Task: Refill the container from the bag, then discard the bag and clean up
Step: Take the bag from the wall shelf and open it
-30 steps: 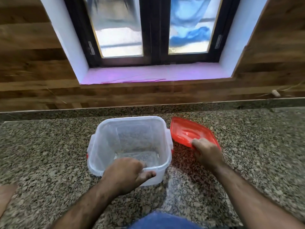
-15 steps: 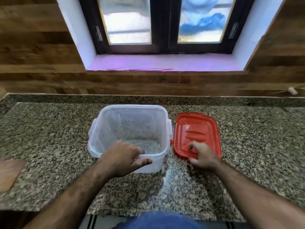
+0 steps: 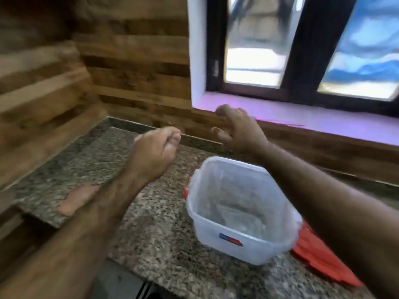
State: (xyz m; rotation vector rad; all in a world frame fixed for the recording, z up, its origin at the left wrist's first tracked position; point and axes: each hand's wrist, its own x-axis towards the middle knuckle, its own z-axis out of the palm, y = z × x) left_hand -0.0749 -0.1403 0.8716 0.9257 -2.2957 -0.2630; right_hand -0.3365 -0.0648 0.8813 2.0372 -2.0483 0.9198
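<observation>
A clear square plastic container (image 3: 241, 212) stands open on the granite counter (image 3: 155, 238), with only a thin layer of something at its bottom. Its red lid (image 3: 319, 262) lies flat on the counter to the right, partly hidden by my right forearm. My left hand (image 3: 155, 152) is raised above the counter to the left of the container, fingers curled shut with nothing in them. My right hand (image 3: 239, 130) is lifted beyond the container near the wall, fingers spread and empty. No bag is in view.
A wood-panelled wall (image 3: 133, 67) runs behind and to the left of the counter. A window with a pink sill (image 3: 323, 117) is at the upper right. A pale pinkish patch (image 3: 75, 199) lies near the counter's left edge. The view is motion-blurred.
Both hands have let go: the left left the container's rim and the right left the red lid, and both rose. The view has swung to the left.
</observation>
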